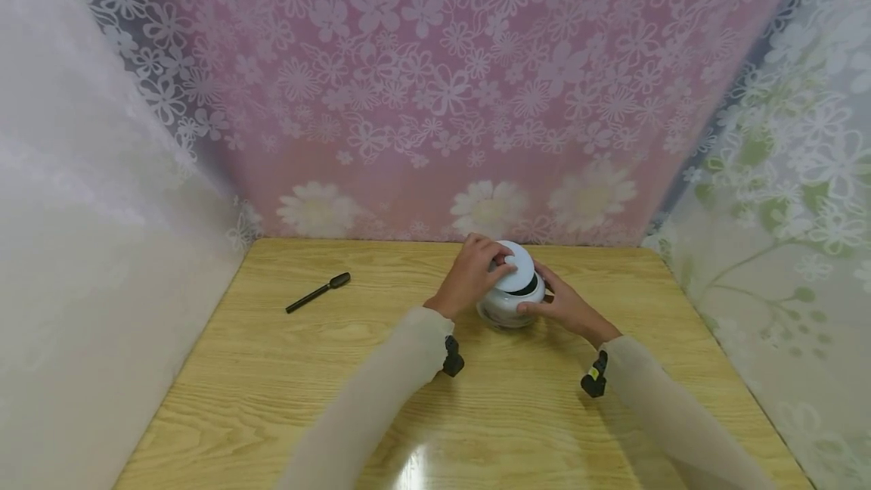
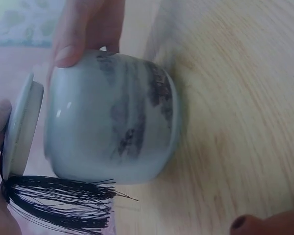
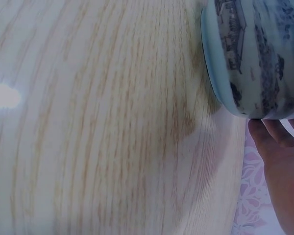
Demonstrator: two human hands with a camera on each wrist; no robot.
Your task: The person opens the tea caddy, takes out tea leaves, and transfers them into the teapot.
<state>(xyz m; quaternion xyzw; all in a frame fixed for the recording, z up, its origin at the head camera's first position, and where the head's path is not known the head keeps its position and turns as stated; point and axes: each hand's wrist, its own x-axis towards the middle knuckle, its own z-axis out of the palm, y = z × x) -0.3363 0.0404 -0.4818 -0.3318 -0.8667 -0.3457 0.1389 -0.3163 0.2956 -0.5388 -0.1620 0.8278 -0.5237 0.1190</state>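
Note:
A white ceramic jar (image 1: 505, 311) with a dark painted landscape (image 2: 132, 107) stands near the back of the table. My left hand (image 1: 471, 269) pinches its round white lid (image 1: 521, 269) by the top. Tilted over the mouth, the lid leaves a dark gap at the near right side. From the lid's edge hangs a black tassel (image 2: 63, 200) in the left wrist view. My right hand (image 1: 566, 308) grips the jar from the right, its thumb on the near side near the rim. The right wrist view shows its fingers (image 3: 264, 139) against the jar wall.
A slim black tool (image 1: 318, 293) with a wider oval head lies on the left part of the wooden table (image 1: 272, 384). Flowered cloth (image 1: 408, 97) rises behind the table's back edge, and more cloth hangs at both sides.

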